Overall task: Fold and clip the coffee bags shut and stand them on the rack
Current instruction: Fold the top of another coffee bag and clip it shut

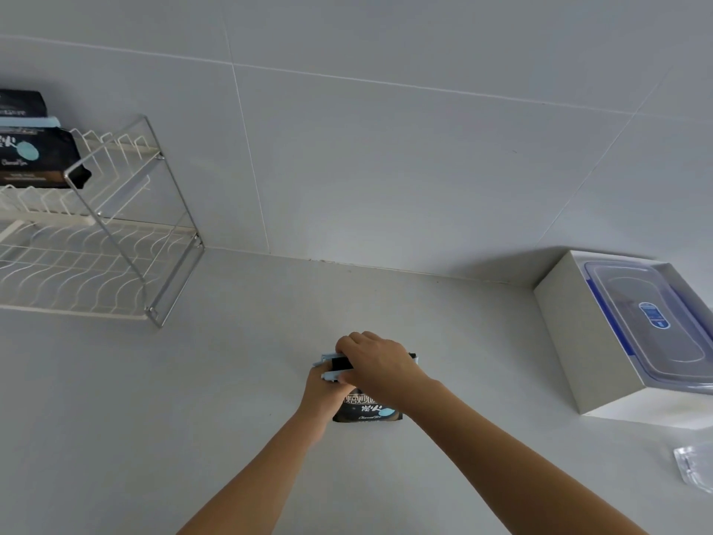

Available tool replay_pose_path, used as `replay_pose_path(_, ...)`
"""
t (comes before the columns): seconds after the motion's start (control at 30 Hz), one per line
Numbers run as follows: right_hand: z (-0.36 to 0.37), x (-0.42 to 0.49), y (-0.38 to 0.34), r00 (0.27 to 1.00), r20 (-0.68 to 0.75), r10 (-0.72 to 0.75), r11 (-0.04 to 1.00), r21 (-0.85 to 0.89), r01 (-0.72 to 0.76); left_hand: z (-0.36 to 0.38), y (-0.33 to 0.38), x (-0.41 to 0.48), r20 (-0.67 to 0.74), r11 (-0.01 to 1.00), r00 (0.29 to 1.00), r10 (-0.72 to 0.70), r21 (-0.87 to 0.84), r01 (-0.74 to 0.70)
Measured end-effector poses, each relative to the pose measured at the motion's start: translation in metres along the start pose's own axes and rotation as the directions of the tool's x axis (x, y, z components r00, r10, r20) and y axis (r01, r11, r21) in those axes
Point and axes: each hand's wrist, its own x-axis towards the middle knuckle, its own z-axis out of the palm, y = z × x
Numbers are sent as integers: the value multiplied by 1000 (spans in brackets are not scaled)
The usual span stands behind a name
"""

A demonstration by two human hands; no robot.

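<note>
Rack: I see a white wire two-tier rack far left, black coffee bags on top.
Left hand: my left hand grips the black printed coffee bag on the counter.
Right hand: my right hand presses the pale-blue plastic clip over its folded top.
Far right: white open box.

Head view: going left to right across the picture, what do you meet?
Clipped coffee bags on the rack → wire rack → left hand → coffee bag on the counter, under both hands → white box holding a clear lidded container → clear plastic packet.
</note>
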Motion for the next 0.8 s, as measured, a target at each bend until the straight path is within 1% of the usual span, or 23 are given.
replay_pose_path(0.07, 4, 2, -5, 1000, -28, -4, 1000, 7, 4, -1, -2, 0, -16, 999, 999, -35, -24, 34)
replay_pose_path(0.2, 8, 1, -8, 997, -80, -16, 1000, 25, 18, -1, 1, 1, -14, 996, 999, -52, -68, 51)
replay_pose_path(0.4, 8, -2, -14, 994, -109, 11, 998, 69, -4, 2, -2, 2, -44, 993, 994, -102, -63, 99)
replay_pose_path(0.5, 8, -2, -13, 992, -122, 20, 996, 84, -9, 2, -1, 3, -55, 994, 994, -98, -48, 96)
replay_pose_path(0.67, 19, -1, -15, 979, -196, 59, 997, 68, -47, 1, -1, 0, -65, 999, 998, -14, 37, 16)
replay_pose_path(0.8, 22, 0, -16, 970, -227, 88, 991, 121, -61, 0, -1, -4, -68, 1000, 997, 24, 19, -23)
